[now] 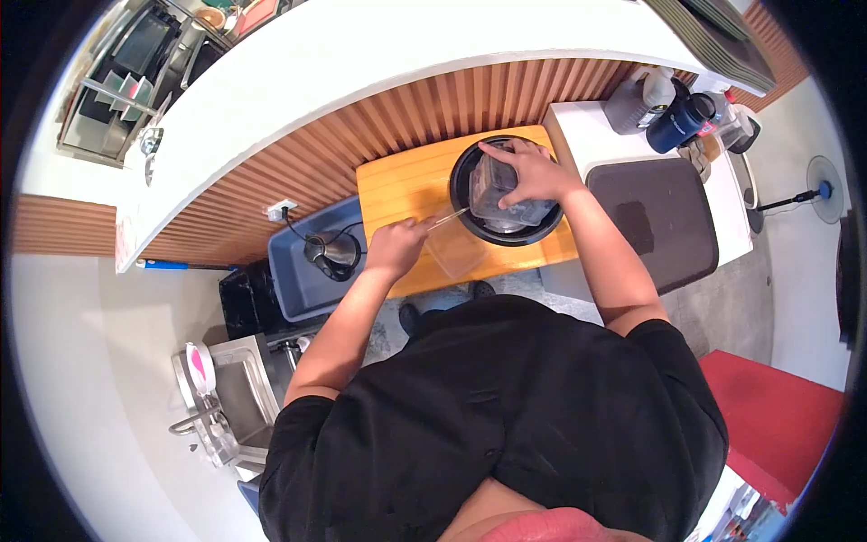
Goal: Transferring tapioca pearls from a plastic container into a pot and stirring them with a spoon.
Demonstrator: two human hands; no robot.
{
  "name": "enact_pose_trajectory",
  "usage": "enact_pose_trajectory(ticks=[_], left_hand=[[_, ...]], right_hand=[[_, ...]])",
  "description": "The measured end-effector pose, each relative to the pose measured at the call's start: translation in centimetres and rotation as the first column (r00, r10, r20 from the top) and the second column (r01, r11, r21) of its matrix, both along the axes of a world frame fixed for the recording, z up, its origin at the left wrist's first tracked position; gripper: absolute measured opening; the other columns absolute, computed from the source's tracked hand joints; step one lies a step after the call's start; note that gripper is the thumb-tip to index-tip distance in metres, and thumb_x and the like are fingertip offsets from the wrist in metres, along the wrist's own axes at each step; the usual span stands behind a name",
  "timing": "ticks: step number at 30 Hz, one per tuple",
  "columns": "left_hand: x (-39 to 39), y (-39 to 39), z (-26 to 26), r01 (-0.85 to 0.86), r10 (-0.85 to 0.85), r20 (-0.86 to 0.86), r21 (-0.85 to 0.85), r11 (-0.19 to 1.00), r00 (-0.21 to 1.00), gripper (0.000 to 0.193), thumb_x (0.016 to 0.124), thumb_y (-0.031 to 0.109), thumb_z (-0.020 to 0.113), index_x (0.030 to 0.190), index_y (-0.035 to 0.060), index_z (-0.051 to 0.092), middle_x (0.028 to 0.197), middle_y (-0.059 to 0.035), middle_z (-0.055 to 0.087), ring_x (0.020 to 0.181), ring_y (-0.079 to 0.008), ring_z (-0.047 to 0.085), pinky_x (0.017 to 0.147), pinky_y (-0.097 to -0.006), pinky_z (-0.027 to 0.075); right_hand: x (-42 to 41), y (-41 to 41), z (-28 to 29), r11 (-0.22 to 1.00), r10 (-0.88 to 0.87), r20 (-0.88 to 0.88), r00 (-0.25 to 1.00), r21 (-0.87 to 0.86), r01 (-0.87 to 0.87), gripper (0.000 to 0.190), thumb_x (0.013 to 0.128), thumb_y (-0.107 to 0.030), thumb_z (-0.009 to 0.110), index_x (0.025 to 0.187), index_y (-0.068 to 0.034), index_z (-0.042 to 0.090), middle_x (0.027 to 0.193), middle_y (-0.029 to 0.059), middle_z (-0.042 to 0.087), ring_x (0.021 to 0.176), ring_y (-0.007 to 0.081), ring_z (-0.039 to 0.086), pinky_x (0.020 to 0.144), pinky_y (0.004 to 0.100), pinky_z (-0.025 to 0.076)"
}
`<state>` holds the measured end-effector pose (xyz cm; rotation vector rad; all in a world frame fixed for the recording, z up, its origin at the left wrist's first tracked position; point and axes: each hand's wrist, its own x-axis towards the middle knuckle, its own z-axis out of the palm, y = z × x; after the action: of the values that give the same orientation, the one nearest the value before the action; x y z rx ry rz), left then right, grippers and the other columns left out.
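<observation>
On the yellow wooden table (pixel 399 186) stands a round black basin (pixel 462 220). My right hand (pixel 532 175) grips a clear plastic container (pixel 484 193), tilted inside the basin. What lies under the container is mostly hidden. Left of the basin, my left hand (pixel 401 245) is closed on a thin stick-like utensil (pixel 447 219), whose far end points to the basin's rim; its exact kind cannot be told. A clear flat plastic piece, perhaps a lid (pixel 457 254), lies on the table between my left hand and the basin.
A grey-blue tub (pixel 298 291) holding a metal electric kettle (pixel 339 254) is at the left. To the right, a dark tray (pixel 684 230) lies on a white surface, with a large plastic jug (pixel 633 108) and a dark blue bottle (pixel 677 129) behind. A slatted wood panel (pixel 433 115) borders the table's back.
</observation>
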<state>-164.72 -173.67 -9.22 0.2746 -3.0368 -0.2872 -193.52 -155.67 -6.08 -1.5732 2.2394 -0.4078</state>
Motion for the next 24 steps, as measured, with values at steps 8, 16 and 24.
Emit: enact_pose_trajectory(ticks=[8,16,24], left_hand=[[-0.2,-0.9,0.1,-0.049,0.048,0.021,0.03,0.998,0.999,0.026,0.094,0.025,0.062,0.117,0.0207,0.073,0.093,-0.0112,0.073,0.084,-0.0313,0.071,0.072,-0.0448,0.058],[-0.3,-0.6,0.7,-0.031,0.031,-0.011,0.043,0.999,0.999,0.024,0.093,0.025,0.063,0.115,0.0188,0.073,0.092,-0.0124,0.073,0.085,-0.0315,0.071,0.074,-0.0442,0.058],[-0.6,-1.0,0.8,-0.05,0.05,0.007,0.035,0.998,0.999,0.023,0.093,0.023,0.064,0.112,0.0173,0.074,0.093,-0.0127,0.074,0.086,-0.0305,0.071,0.074,-0.0434,0.058]], right_hand=[[0.6,0.1,3.3,0.999,0.012,-0.037,0.999,0.05,-0.01,0.119,0.055,-0.038,0.09,0.159,-0.039,0.032,0.147,0.0284,0.042,0.138,0.0451,0.038,0.115,0.0522,0.025],[1.5,0.8,2.1,0.999,0.013,-0.09,0.996,-0.043,-0.017,0.114,0.056,-0.038,0.09,0.157,-0.038,0.037,0.144,0.0264,0.045,0.136,0.0431,0.039,0.113,0.0507,0.026],[2.0,0.3,2.2,0.999,0.005,-0.123,0.992,-0.05,-0.011,0.112,0.058,-0.038,0.091,0.157,-0.036,0.038,0.146,0.0247,0.042,0.137,0.0432,0.037,0.114,0.0529,0.025]])
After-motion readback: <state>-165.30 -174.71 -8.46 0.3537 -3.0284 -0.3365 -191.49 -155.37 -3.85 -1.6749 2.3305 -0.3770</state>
